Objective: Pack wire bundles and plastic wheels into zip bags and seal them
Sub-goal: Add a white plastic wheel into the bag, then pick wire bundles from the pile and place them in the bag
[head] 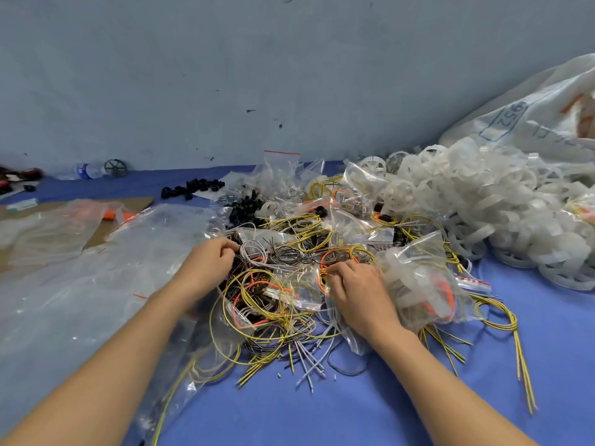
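Note:
A tangled heap of wire bundles (277,304), yellow-green, orange, black and white, lies mid-table on the blue cloth. My left hand (209,262) rests on its left side, fingers curled into dark and white wires. My right hand (354,288) is on the heap's right part, fingers pinching yellow and orange wires. Beside it lies a zip bag (421,278) filled with translucent wheels and an orange wire. A big pile of translucent plastic wheels (476,201) spreads at the right. Small zip bags (283,172) lie among the wires at the back.
Large clear plastic bags (80,278) cover the left of the table over cardboard (135,204). Black small parts (190,188) sit behind the heap. A water bottle (87,171) lies by the wall. A white sack (531,114) leans at the far right.

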